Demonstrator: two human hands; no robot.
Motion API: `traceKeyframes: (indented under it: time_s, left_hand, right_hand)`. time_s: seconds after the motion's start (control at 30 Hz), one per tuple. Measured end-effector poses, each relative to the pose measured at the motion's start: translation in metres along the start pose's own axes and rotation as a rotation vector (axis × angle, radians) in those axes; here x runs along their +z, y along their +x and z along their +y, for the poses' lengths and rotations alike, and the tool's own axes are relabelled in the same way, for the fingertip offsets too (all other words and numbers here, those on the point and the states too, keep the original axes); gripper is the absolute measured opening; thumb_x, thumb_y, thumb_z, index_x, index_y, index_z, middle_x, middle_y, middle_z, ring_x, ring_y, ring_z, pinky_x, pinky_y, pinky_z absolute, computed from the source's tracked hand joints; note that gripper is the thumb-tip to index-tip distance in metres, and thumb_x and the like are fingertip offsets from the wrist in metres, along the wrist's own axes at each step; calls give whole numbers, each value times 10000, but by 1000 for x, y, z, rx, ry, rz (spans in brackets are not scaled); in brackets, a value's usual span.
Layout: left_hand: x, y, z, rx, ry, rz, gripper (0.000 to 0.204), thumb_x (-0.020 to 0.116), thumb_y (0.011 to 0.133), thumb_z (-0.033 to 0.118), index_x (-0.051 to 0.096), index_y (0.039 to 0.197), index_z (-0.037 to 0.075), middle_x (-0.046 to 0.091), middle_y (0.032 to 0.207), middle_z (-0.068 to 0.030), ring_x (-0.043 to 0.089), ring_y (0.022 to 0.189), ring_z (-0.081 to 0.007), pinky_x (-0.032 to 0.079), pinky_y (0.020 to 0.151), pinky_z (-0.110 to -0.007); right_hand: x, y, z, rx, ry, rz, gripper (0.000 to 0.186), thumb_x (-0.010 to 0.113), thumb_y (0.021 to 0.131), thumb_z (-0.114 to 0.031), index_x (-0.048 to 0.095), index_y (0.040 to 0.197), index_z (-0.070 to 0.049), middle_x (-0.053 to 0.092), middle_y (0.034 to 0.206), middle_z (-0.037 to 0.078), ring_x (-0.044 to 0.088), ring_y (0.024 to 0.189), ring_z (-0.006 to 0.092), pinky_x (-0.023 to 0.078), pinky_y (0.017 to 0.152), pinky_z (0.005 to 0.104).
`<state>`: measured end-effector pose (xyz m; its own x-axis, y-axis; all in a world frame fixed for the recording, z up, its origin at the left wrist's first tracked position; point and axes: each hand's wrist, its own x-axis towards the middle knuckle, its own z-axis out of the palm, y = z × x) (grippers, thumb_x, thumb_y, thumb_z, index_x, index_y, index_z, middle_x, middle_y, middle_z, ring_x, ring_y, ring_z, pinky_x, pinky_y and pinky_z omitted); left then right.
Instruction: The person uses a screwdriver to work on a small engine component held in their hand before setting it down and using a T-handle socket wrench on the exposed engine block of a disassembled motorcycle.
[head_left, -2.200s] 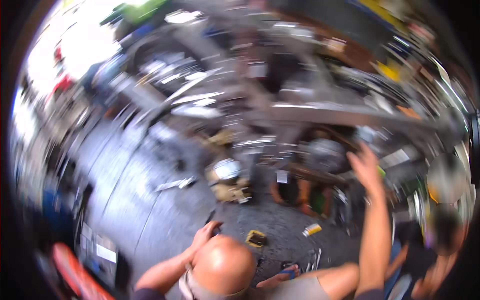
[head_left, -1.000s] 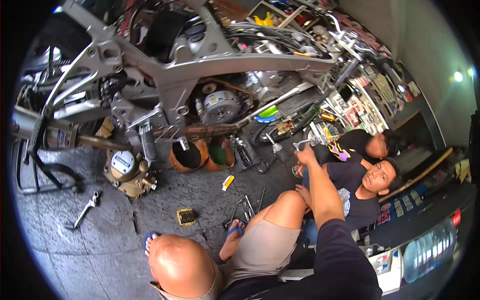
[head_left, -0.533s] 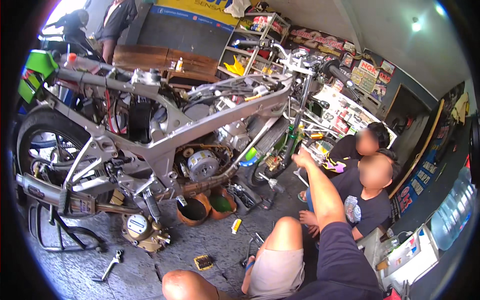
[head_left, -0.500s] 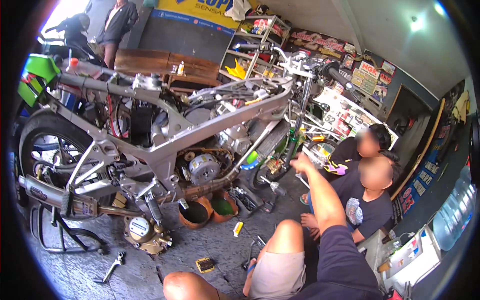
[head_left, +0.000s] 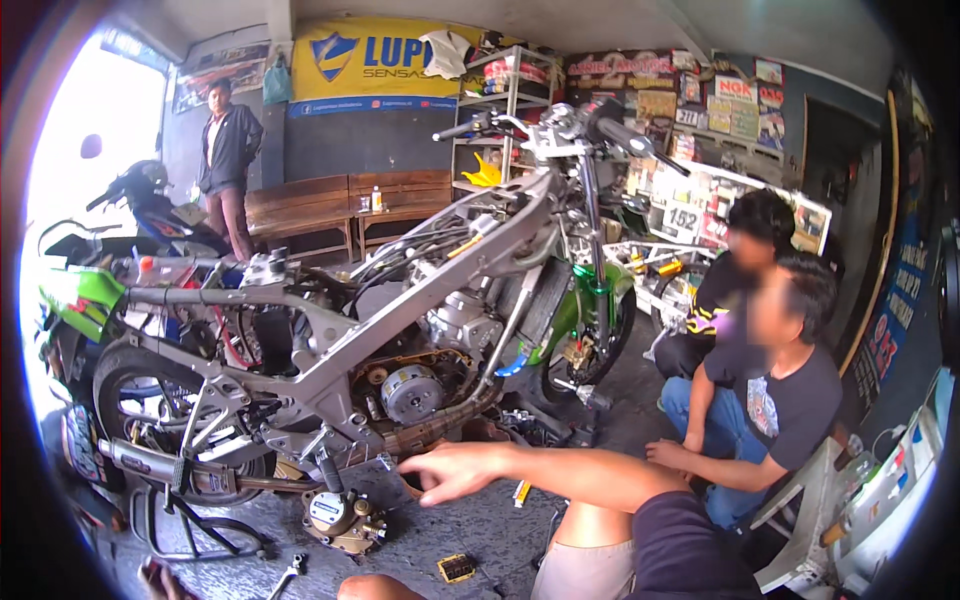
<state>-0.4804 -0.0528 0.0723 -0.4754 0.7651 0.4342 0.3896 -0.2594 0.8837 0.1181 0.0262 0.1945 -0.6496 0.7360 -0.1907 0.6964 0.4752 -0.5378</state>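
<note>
My right arm reaches across from the lower right, and my right hand (head_left: 455,473) points left with the index finger stretched out, holding nothing. Just left of it, a brass-coloured engine cover (head_left: 342,520) with a round silver cap lies on the floor. Above the hand stands a partly stripped motorcycle with a bare grey frame (head_left: 400,318). Its engine side is uncovered, showing a round silver clutch basket (head_left: 412,394). My left hand is not in view.
Two people (head_left: 760,380) crouch at the right; another person (head_left: 228,165) stands by a wooden bench (head_left: 300,205). A wrench (head_left: 288,576), a small yellow-and-black part (head_left: 457,568) and a yellow tube (head_left: 521,493) lie on the floor. An exhaust silencer (head_left: 150,460) juts out at left.
My right hand has swung down and left from near the front wheel to beside the engine cover. The view has tilted up, showing more of the back wall and the standing person.
</note>
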Motion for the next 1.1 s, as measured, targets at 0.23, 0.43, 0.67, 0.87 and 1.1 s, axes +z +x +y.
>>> traceKeyframes:
  time_s: [0.23, 0.43, 0.67, 0.87, 1.1]
  left_hand:
    - [277, -47, 257, 131, -509, -648, 281, 734, 833, 117, 521, 978, 4, 577, 844, -47, 566, 799, -103, 474, 733, -246]
    - [382, -78, 305, 234, -454, -669, 299, 573, 973, 314, 585, 907, 23, 575, 701, -13, 489, 543, -67, 401, 498, -221]
    - [493, -141, 172, 525, 594, -1676, 402, 647, 889, 335, 596, 1163, 45, 664, 1048, -184, 630, 991, -308, 479, 852, -417]
    - [532, -181, -15, 322, 809, -1477, 561, 654, 836, 476, 631, 1165, 22, 653, 1114, -238, 625, 1078, -365, 483, 930, -435]
    - [460, -285, -48, 70, 898, -1483, 525, 678, 808, 373, 617, 1213, 44, 606, 1166, -213, 582, 1099, -374, 474, 945, -455]
  right_hand:
    - [43, 16, -41, -399, 687, 403, 1100, 794, 786, -282, 22, 1526, -25, 439, 1405, 222, 503, 1233, 297, 400, 1058, 356]
    - [44, -49, 23, -20, 597, 792, 686, 729, 848, -381, 471, 1322, 42, 619, 1191, 201, 595, 1098, 251, 443, 989, 354]
    - [12, -133, 93, 83, 513, 1225, 529, 708, 820, -498, 659, 1061, -29, 694, 942, 187, 676, 868, 312, 515, 803, 409]
    - [0, -164, 123, 333, 509, 1056, 408, 671, 878, -443, 686, 919, -38, 672, 705, 70, 644, 647, 192, 502, 658, 343]
    - [12, -158, 140, 329, 564, 963, 459, 664, 869, -477, 682, 912, -20, 634, 635, 83, 615, 575, 163, 491, 603, 330]
